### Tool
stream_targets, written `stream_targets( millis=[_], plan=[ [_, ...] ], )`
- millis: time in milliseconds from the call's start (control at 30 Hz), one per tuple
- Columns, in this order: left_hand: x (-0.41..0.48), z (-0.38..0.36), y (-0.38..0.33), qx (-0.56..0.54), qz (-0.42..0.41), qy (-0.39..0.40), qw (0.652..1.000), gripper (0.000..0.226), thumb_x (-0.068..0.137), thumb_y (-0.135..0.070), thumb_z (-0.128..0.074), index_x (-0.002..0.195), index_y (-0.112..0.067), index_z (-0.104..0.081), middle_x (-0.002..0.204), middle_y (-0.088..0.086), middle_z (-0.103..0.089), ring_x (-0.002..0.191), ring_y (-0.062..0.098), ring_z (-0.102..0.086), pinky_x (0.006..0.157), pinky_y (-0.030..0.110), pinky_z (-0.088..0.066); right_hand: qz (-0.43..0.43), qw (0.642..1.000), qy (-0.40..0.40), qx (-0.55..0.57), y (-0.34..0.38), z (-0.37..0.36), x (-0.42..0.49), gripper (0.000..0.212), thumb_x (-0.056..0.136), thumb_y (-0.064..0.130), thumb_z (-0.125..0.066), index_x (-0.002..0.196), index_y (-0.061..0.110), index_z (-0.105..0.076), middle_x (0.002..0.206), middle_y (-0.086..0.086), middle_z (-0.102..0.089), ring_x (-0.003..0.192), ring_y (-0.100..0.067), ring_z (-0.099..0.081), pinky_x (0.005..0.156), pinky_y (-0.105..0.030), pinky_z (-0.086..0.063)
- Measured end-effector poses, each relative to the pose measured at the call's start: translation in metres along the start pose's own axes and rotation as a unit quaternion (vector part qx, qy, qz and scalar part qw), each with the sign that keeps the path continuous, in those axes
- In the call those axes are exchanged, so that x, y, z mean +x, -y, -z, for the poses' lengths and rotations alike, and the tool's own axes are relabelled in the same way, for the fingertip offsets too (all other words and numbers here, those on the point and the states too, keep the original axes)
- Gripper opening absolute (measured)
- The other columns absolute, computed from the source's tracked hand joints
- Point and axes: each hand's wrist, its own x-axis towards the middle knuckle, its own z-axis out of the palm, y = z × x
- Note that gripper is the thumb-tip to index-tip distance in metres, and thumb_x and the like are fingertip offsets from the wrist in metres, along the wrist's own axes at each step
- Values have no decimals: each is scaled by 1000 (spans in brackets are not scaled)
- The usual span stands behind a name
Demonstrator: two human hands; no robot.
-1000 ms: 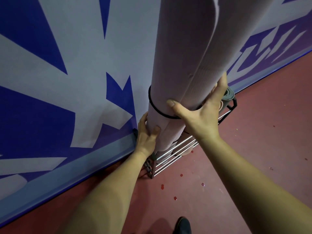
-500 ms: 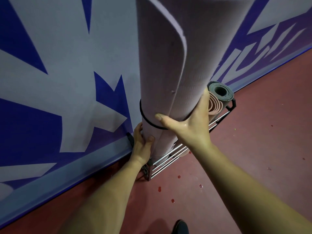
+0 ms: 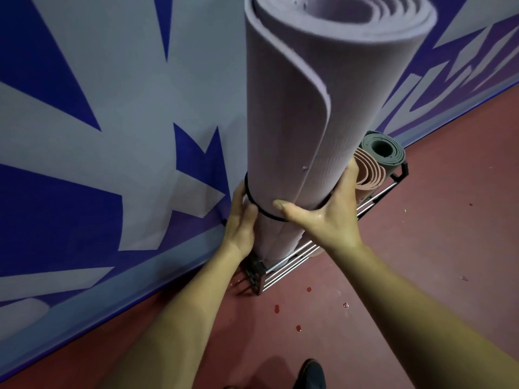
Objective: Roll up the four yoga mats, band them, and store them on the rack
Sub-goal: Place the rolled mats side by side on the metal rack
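Beside a blue-and-white patterned wall (image 3: pixel 112 108), on a dark red floor (image 3: pixel 421 262), left hand (image 3: pixel 238 223) and right hand (image 3: pixel 328 220) clasp an upright lilac rolled foam mat (image 3: pixel 286 122) at a chrome wire rack (image 3: pixel 283 265).

Banded lilac mat (image 3: pixel 292 130) upright in rack (image 3: pixel 289 259), beside pink (image 3: pixel 368 172) and grey rolls (image 3: pixel 383 148)

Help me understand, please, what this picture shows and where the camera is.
There is no machine here. One camera, worn on a person's head, looks down along their bare arms. The left hand and the right hand both grip a rolled purple mat that stands upright with a black band round it. The mat's lower end is at a metal rack on the red floor, beside a blue and white wall. A pink mat and a grey mat already sit in the rack.
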Motion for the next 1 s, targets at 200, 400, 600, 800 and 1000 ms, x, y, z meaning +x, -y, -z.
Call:
stream_targets(
  millis=[200, 400, 600, 800, 1000],
  plan=[
    [5, -4, -33, 11, -11, 27, 1000, 85, 84, -84, -43, 146, -24, -46, 135, -7, -62, 124, 8, -59, 98, 27, -53, -96, 994, 55, 9, -25, 2, -32, 127, 51, 59, -99, 150, 26, -27, 147, 11, -44, 137, -10, -48, 106, -49, -50],
    [8, -1, -37, 32, -17, 1, 999, 84, 84, -86, -42, 144, -28, -38, 128, -25, -59, 119, 0, -58, 91, 17, -50, -91, 993, 79, 13, -27, -4, -27, 128, 49, 62, -98, 150, 45, -21, 148, 31, -35, 139, 0, -42, 105, -31, -46],
    [6, -14, -29, 48, 11, -11, 999, 75, 83, -86, -43, 139, -37, -42, 128, -21, -59, 119, 1, -58, 91, 16, -50, -108, 989, 100, 9, -36, 3, -30, 127, 49, 62, -98, 147, 44, -19, 141, 41, -32, 134, 10, -41, 98, -21, -45],
    [8, -22, -38, 52, 5, -48, 997, 68, 82, -87, -44, 135, -45, -43, 127, -27, -58, 118, -3, -57, 90, 13, -48, -102, 989, 109, -6, -28, 10, -15, 127, 42, 63, -99, 143, 53, -22, 141, 33, -39, 135, 1, -44, 104, -40, -51],
    [3, -35, -51, 3, -1, -85, 996, 80, 75, -83, -59, 133, -29, -49, 121, -16, -66, 111, 3, -64, 83, 14, -53, -108, 988, 108, -4, -27, 19, -14, 133, 41, 67, -98, 149, 41, -25, 144, 30, -40, 136, 0, -45, 105, -42, -52]
  ],
)
